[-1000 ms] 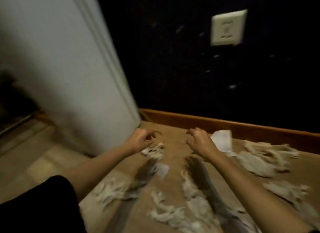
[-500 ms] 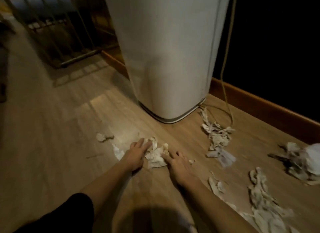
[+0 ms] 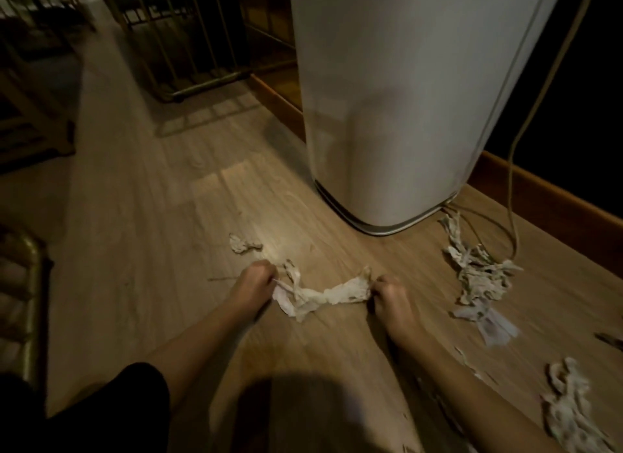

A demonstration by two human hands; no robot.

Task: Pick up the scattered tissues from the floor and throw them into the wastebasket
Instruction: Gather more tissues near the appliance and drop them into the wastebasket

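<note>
A crumpled white tissue [image 3: 332, 294] stretches across the wooden floor between my two hands. My left hand [image 3: 253, 288] is closed on its left end and my right hand [image 3: 391, 295] is closed on its right end. A small tissue scrap [image 3: 243, 244] lies just beyond my left hand. A long pile of tissues [image 3: 478, 272] lies to the right near a cord. More tissue [image 3: 569, 408] lies at the lower right. No wastebasket is identifiable; a tall white appliance-like body [image 3: 397, 98] stands ahead.
A cable [image 3: 512, 169] hangs down beside the white body and loops on the floor. A wooden baseboard [image 3: 553, 196] runs along the dark wall at right. A metal rack [image 3: 188, 47] stands at the back, and dark furniture [image 3: 30, 122] at left.
The view swung left from the wall socket to the white body. My hands dropped to the floor, gathered a tissue, then closed on its two ends and drew it out between them.
</note>
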